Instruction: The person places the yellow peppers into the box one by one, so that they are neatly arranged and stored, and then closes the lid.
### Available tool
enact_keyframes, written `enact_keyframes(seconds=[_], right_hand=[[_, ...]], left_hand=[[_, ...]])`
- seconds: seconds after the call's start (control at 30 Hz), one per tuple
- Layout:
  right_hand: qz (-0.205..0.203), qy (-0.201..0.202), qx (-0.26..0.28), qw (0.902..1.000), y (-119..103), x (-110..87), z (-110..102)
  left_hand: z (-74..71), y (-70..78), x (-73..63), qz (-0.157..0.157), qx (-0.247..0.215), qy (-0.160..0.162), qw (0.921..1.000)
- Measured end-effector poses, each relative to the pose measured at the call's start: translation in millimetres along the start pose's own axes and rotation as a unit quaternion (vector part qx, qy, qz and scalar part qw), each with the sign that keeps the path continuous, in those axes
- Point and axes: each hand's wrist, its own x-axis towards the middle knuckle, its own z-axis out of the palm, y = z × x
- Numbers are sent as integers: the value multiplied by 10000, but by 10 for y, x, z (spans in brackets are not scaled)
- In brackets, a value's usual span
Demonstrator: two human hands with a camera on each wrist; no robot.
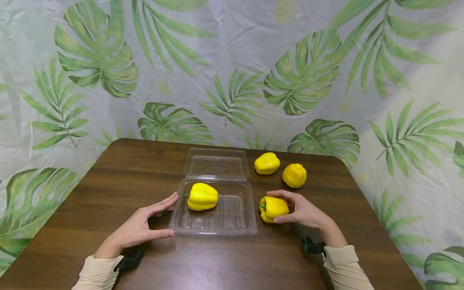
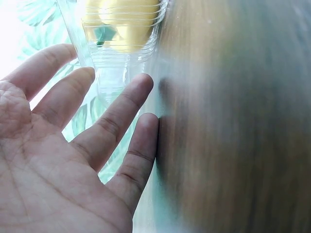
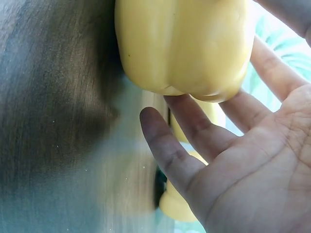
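Note:
A clear plastic clamshell container point(image 1: 249, 205) lies on the table with its lid folded back. Inside its base, toward the left, rests a yellow bell pepper point(image 1: 203, 197) with a green stem. My left hand point(image 1: 145, 227) is at the container's left side, fingers extended and thumb near its front corner; the left wrist view shows the palm and spread fingers. Just right of the container, my right hand point(image 1: 303, 209) holds another yellow bell pepper point(image 1: 272, 209) between thumb and fingers, low at the tabletop. Its underside and the fingers behind it show in the right wrist view.
Two more yellow peppers lie at the back right: one pepper point(image 1: 267, 163) on its side, the other pepper point(image 1: 294, 176) nearer the right edge. The clear lid point(image 1: 217, 164) lies flat behind the base. A leaf-patterned curtain point(image 1: 232, 72) hangs behind the brown wooden table point(image 1: 217, 266).

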Motion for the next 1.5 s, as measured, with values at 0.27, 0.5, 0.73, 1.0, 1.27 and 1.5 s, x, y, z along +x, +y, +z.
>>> enact_keyframes(seconds=[0.27,0.5,0.73,1.0,1.27,1.5], right_hand=[[88,107,-285,9995,-16,0,14],[152,140,-583,9981,-53,-6,6],[225,116,-839,9962,-117,-8,-8],[314,241,-1072,9935,-105,-10,12],[404,302,-1120,9924,-115,-36,-37],[430,436,-1070,9924,-209,-49,-133]], left_hand=[[-1,-2,-4,-12,19,5,10000],[0,-5,-5,-20,33,6,10000],[-6,-17,11,-1,35,19,10000],[10,-28,-2,12,-38,20,10000],[24,-37,-9,24,-51,35,10000],[16,-27,-6,12,-43,36,10000]])
